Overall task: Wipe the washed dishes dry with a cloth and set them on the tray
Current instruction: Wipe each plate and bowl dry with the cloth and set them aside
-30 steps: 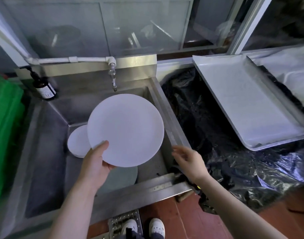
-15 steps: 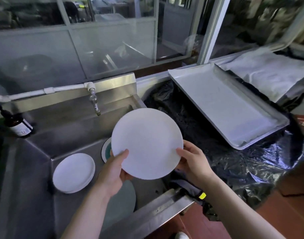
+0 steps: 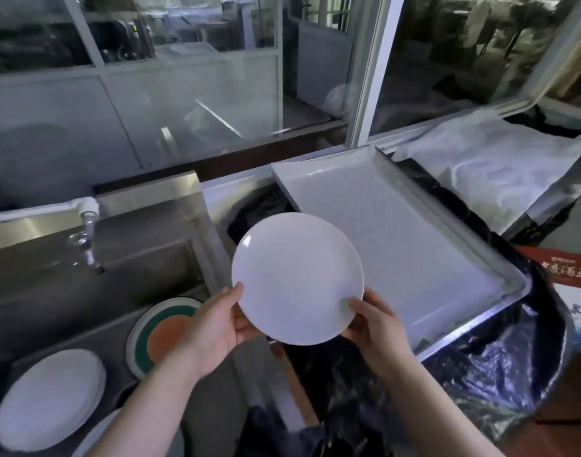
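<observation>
Only readable print: red box (image 3: 559, 272) at the far right edge, beside the tray's (image 3: 500, 293) near right corner, carries a line of light-coloured Chinese characters on its red top face; too blurred to make out reliably. A smaller line of print sits above them, also illegible. Lower panel of the box is white-blue with a dark mark, unreadable. No other text, numbers or labels legible.
</observation>
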